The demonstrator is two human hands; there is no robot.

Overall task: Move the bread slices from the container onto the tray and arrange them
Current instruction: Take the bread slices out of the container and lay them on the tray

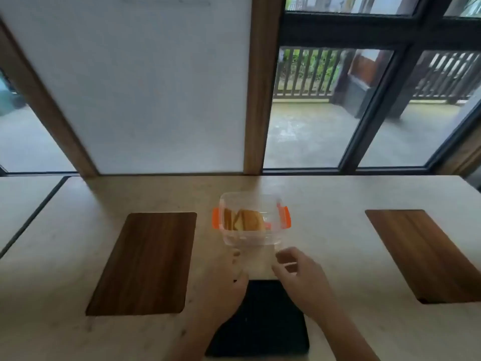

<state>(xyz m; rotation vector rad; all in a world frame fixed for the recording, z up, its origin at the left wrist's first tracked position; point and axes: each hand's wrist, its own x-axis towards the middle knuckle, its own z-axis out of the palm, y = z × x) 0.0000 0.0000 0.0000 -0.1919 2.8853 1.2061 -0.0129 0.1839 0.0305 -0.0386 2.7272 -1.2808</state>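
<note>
a clear plastic container [251,222] with orange clips on its two sides stands in the middle of a pale table [325,204], just beyond a black tray [260,321] that lies at the near edge. inside the container several bread slices [246,220] stand on edge, leaning against one another toward its left side.

both hands are over the far end of the tray, between it and the container. between them sits a pale, blurred slice [260,264], its outline hard to make out. the left hand [226,287] has its fingers stretched forward along the slice's left edge, and the right hand [302,277] has its fingers curled toward the slice's right edge. whether either hand actually pinches the slice i cannot tell, the picture is too smeared there.

two dark wooden boards lie flat on the table, one [145,261] to the left and one [426,254] to the right, both well apart from the container. behind the table are a white panel [143,87] and windows [351,100].
</note>
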